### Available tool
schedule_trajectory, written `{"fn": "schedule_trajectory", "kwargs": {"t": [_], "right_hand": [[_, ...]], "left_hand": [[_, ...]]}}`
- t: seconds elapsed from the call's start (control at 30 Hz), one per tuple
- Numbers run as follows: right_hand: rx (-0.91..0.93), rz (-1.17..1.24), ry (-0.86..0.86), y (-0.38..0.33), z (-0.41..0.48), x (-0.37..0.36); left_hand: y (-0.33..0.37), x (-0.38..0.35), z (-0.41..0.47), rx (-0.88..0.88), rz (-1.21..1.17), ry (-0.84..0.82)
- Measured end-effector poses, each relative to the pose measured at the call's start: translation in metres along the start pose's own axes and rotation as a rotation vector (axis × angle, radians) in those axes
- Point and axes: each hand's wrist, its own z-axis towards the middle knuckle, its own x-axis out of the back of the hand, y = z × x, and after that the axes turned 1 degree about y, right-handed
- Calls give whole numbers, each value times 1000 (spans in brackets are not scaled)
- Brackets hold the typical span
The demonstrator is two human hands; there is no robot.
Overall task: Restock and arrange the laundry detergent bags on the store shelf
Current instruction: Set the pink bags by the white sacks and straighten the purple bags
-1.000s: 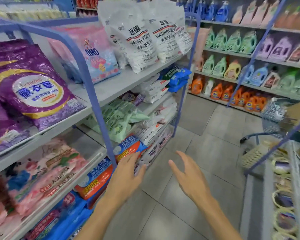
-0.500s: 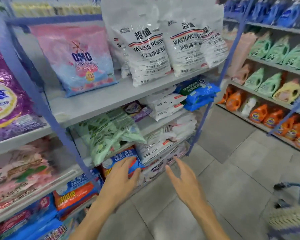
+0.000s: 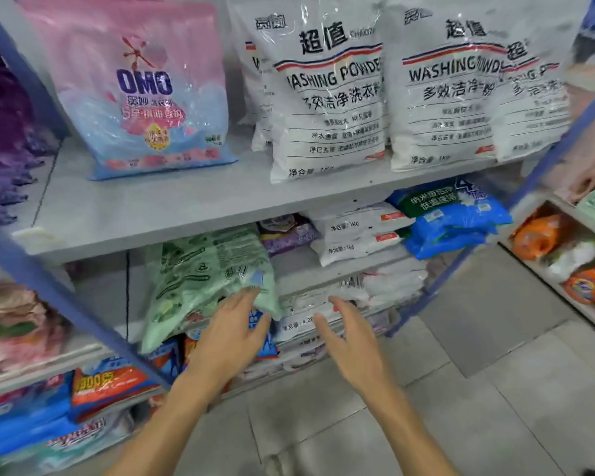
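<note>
A grey shelf unit [image 3: 158,214] with blue posts holds detergent bags. On the upper board stand a pink-and-blue OMO bag [image 3: 141,87] and several white washing powder bags [image 3: 327,94]. Below, a pile of green bags [image 3: 207,280] slumps over the shelf edge, with flat white bags [image 3: 358,231] and blue bags [image 3: 454,218] to its right. My left hand [image 3: 231,334] is open, its fingertips at the lower corner of the green pile. My right hand [image 3: 351,341] is open, in front of a large white bag [image 3: 310,314]. Neither hand holds anything.
Purple bags [image 3: 4,132] fill the shelf bay at far left, pink floral bags [image 3: 11,321] below them. Orange-and-blue bags [image 3: 107,383] lie low down. Another shelf with orange bottles [image 3: 540,235] stands at right. Grey floor tiles [image 3: 478,389] lie underfoot.
The view has closed in on the shelf. Both hands have reached forward and up, from the orange-and-blue bags to the green pile and the large white bag.
</note>
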Motion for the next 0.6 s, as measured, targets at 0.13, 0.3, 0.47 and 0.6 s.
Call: {"fn": "schedule_trajectory", "kwargs": {"t": [0.13, 0.3, 0.47, 0.6], "right_hand": [[-18, 29, -68, 8, 42, 7], [32, 39, -170, 12, 106, 6], [113, 76, -213, 20, 167, 1], [136, 111, -196, 22, 209, -18]], "left_hand": [[13, -10, 15, 106, -31, 9], [29, -29, 43, 218, -4, 39], [37, -54, 94, 261, -22, 142], [36, -88, 137, 339, -179, 206]]}}
